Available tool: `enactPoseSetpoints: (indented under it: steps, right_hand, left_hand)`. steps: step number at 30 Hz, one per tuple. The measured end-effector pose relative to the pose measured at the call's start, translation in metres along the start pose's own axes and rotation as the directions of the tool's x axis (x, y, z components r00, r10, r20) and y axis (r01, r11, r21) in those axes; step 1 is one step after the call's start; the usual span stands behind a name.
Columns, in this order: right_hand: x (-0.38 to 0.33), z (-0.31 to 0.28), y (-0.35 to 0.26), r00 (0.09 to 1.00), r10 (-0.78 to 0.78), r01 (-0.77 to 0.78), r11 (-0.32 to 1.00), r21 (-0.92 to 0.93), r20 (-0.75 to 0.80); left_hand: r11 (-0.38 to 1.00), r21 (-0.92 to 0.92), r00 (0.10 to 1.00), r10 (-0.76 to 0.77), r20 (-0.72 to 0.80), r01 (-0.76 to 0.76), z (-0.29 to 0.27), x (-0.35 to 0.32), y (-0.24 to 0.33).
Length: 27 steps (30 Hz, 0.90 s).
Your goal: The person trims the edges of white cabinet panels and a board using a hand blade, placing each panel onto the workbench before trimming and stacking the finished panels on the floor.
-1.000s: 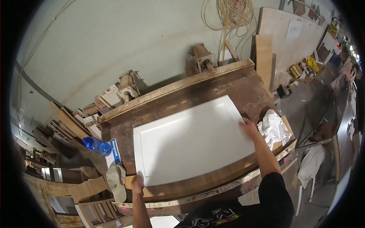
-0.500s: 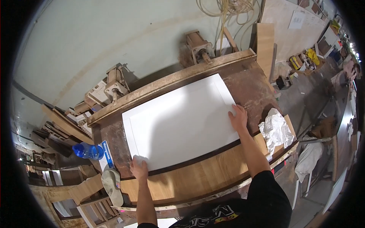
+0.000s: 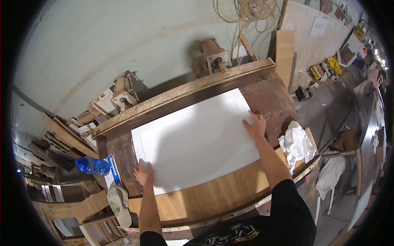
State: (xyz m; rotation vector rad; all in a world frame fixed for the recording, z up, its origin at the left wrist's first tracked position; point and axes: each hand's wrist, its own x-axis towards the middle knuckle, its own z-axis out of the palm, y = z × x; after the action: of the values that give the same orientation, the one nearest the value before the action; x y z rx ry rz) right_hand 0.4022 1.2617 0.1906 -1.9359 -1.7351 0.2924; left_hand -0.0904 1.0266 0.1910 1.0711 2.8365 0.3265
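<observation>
One white rectangular flat panel with a bordered face (image 3: 197, 141) lies in the centre of the frame, face up. Its long axis rises from the lower left toward the upper right; one short end points left, the other right.

Two bare hands are at it, one at each short end. The left hand (image 3: 143, 174) is at the lower left corner, the right hand (image 3: 255, 125) at the right edge. On both, the fingers are partly open and spread apart, with the thumb toward the panel; I cannot tell whether either hand grips the edge.

Below the panel, nearer to the lower edge, one light brown wood-grain board (image 3: 209, 188) lies along the same direction. Both are on one worn dark brown workbench (image 3: 275, 94). At the right of it is one crumpled white sheet (image 3: 295, 143); at the lower left, one blue transparent bottle (image 3: 96, 166) and one beige cloth cap (image 3: 118, 205). Behind the bench's long wooden rail (image 3: 184, 97) stand two dusty metal cylinders (image 3: 124, 88).
</observation>
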Motion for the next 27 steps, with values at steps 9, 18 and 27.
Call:
enactPoseSetpoints:
  steps: [9, 18, 27]
  right_hand:
    - [-0.011, 0.002, -0.019, 0.996, 0.035, -0.033, 0.999, 0.018, -0.087]
    - [-0.009, 0.007, -0.012, 0.987, -0.008, 0.010, 1.000, 0.012, -0.158]
    - [-0.011, 0.007, -0.013, 0.992, 0.022, -0.025, 0.999, -0.021, -0.121]
  left_hand:
    - [0.995, -0.054, 0.974, 0.074, -0.215, -0.088, 0.002, -0.004, 0.003]
    - [0.992, -0.117, 0.984, 0.027, -0.179, -0.048, -0.003, -0.010, 0.014]
    - [0.989, -0.114, 0.979, 0.074, -0.190, -0.097, 0.000, -0.009, 0.009]
